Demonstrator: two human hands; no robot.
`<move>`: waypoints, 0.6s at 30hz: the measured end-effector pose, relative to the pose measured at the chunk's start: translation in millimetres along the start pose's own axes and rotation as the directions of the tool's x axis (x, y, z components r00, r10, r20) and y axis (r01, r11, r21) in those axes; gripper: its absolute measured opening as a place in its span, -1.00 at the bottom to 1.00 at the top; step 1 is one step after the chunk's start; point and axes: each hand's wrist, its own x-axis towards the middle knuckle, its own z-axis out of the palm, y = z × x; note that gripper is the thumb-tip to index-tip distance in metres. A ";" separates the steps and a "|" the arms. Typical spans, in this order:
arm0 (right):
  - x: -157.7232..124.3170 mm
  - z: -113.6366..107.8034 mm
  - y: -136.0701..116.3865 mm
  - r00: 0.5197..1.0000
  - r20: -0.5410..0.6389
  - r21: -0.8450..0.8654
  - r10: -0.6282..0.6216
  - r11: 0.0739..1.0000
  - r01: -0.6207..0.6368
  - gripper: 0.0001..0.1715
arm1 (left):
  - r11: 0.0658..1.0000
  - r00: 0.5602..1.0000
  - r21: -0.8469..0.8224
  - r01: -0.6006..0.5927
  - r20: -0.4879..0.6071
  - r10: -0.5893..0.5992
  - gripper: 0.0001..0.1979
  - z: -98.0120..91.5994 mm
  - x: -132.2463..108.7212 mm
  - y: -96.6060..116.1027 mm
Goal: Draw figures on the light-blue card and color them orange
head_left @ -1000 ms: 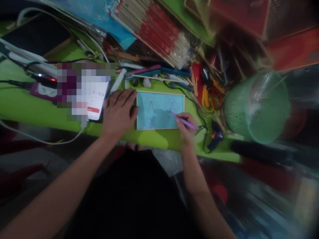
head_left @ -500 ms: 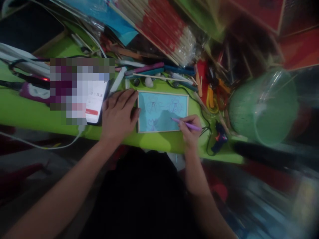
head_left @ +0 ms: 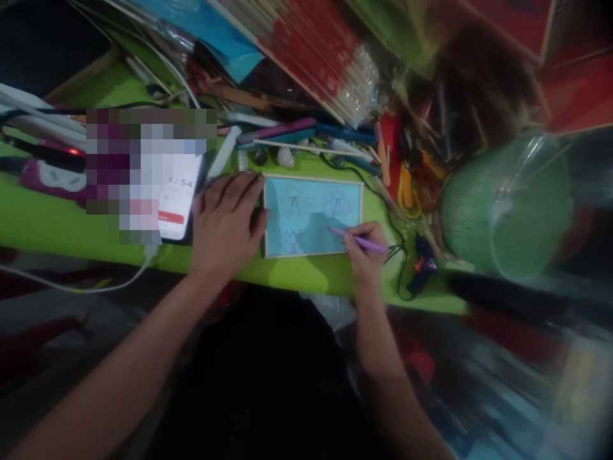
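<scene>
A blue rectangular board (head_left: 311, 220) with a pale thin frame lies on the green tabletop, bearing several line drawings along its top and lower left. My left hand (head_left: 228, 220) rests flat with fingers stretched, its fingertips and thumb at the board's left edge. In my right hand (head_left: 366, 255) a purple pen (head_left: 368, 244) is pinched, its dark tip over the board's right half; whether it touches the surface I cannot tell. A phone (head_left: 178, 198), partly covered by blurred blocks, lies left of my left hand.
Pens and sticks (head_left: 287, 134) lie in a row behind the board. Scissors (head_left: 408, 191), a dark glue gun (head_left: 422, 268) with its cord and a green bucket (head_left: 507, 211) stand to the right. A white cable (head_left: 110, 287) hangs over the table's front edge at left.
The view has shifted slightly, and the phone's displayed digits have gone from 53 to 54. Both hands and the pen keep nearly the same places at the board.
</scene>
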 end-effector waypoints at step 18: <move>2.1 4.4 -3.3 0.994 -0.087 -0.055 -0.071 0.996 0.066 -0.85 | 1.000 1.000 0.027 -0.006 0.003 0.006 -0.42 -1.7 -0.2 0.3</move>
